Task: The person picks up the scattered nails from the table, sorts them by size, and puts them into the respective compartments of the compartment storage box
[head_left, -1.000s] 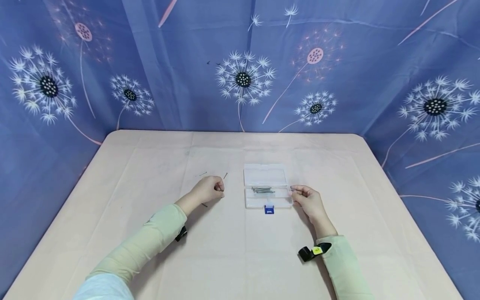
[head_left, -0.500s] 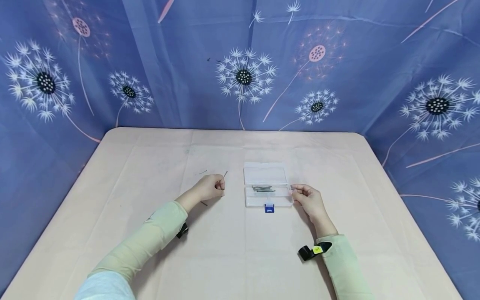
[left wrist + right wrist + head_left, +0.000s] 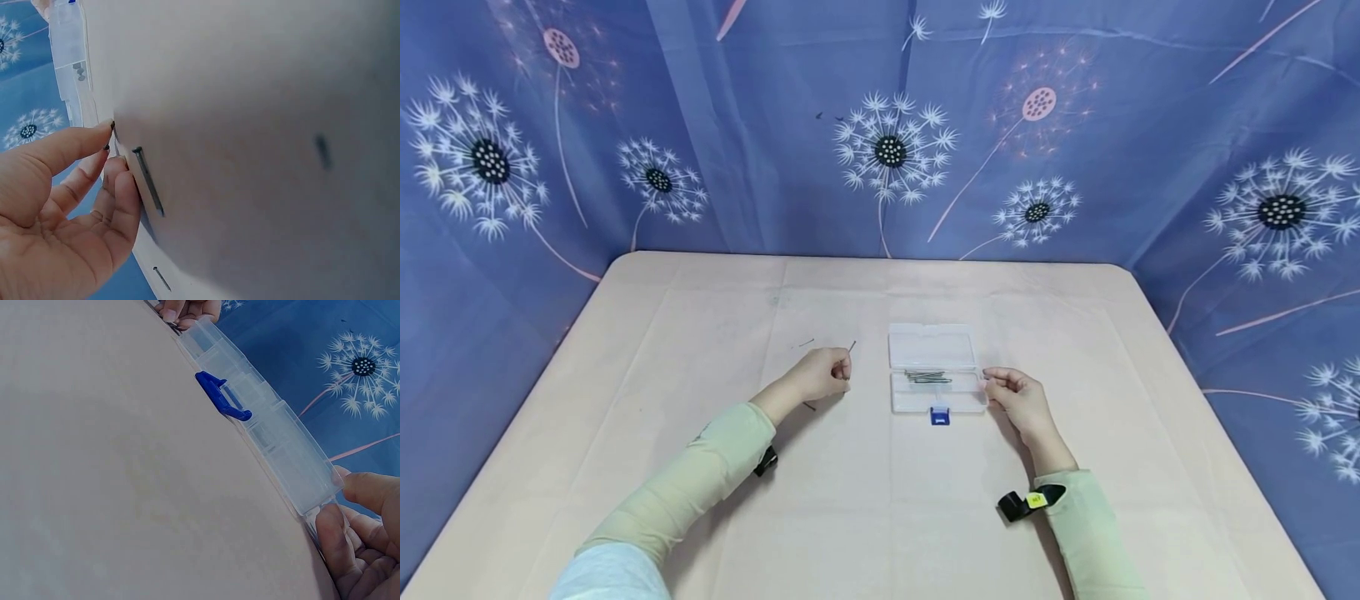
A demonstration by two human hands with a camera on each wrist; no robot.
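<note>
In the head view my left hand (image 3: 823, 373) is low over the table, left of an open clear plastic box (image 3: 901, 402). Its thumb and fingertips pinch a small dark nail (image 3: 114, 130), mostly hidden by the fingers in the left wrist view. One loose nail (image 3: 149, 182) lies beside the fingers, another nail (image 3: 162, 279) farther off. My right hand (image 3: 1018, 406) holds the box's right end, thumb at the corner and fingers curled at its side. Several nails (image 3: 927, 377) lie together in the box's rear part. A blue latch (image 3: 219, 400) hangs at its front.
A pale cloth covers the table (image 3: 850, 517). Behind it hangs a blue curtain (image 3: 775, 167) with dandelion prints. Loose nails lie around the left hand, including a nail (image 3: 807, 342) beyond it. A blurred dark mark (image 3: 322, 151) shows in the left wrist view.
The head view has tilted slightly, shifting the scene a little. The left hand's fingers have shifted very slightly. The right hand and the box have stayed in place.
</note>
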